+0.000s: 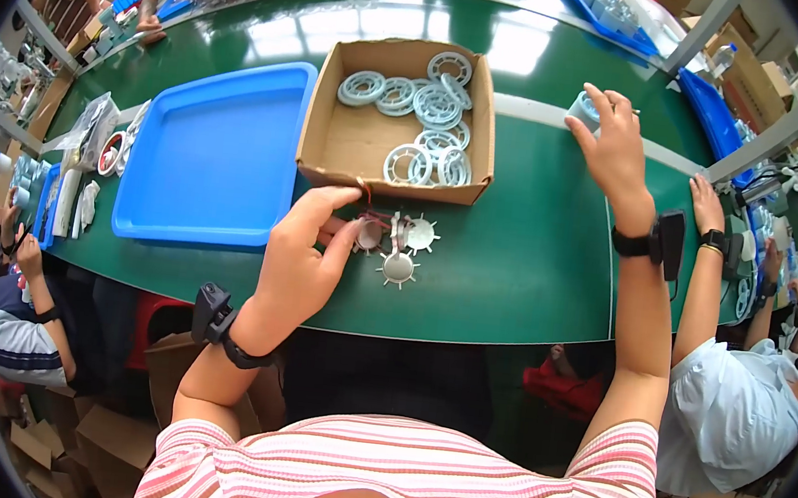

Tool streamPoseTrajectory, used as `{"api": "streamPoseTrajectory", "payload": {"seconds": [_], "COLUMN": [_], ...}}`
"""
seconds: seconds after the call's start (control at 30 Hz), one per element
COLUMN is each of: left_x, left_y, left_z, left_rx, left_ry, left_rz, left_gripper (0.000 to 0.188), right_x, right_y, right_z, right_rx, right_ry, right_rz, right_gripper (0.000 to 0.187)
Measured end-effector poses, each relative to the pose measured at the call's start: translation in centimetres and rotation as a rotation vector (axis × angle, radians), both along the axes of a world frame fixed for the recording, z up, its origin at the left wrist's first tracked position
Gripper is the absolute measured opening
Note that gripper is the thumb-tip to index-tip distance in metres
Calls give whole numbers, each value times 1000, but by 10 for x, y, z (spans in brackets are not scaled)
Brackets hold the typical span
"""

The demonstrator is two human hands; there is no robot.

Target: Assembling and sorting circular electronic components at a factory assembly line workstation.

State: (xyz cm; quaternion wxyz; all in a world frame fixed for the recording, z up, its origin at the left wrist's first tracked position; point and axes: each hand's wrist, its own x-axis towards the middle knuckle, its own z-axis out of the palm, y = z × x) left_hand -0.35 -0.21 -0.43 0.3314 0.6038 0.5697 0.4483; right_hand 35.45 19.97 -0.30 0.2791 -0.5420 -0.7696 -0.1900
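Observation:
My left hand (307,249) is closed in a pinch at the edge of a small white round piece with short spokes (368,236), just in front of the cardboard box. Thin reddish wires run by its fingertips. Two more white spoked pieces (399,268) lie beside it on the green table. Out to the right, my right hand (610,143) has its fingers curled round a light-blue round plastic part (586,108), partly hidden by the hand. The open cardboard box (336,150) between my hands holds several pale-blue rings (438,107).
Left of the box is a shallow blue tray (209,161). Tape rolls (111,153) and a plastic bag (90,134) lie beyond it. A co-worker's hand (707,204) rests on the table at my right. Blue trays (719,122) stand by a metal post at the far right.

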Motion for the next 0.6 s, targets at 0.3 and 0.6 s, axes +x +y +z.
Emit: {"api": "streamPoseTrajectory", "payload": {"seconds": [0.3, 0.6], "left_x": [28, 19], "left_y": [-26, -57], "left_z": [-13, -4], "left_rx": [625, 497], "left_ry": [454, 194], "left_rz": [-52, -163], "left_gripper": [25, 27], "right_x": [20, -76], "right_y": [24, -173], "right_z": [-26, 30], "right_rx": [-83, -479], "right_ry": [342, 416], "right_rz": [148, 659], "right_gripper": [33, 37]}}
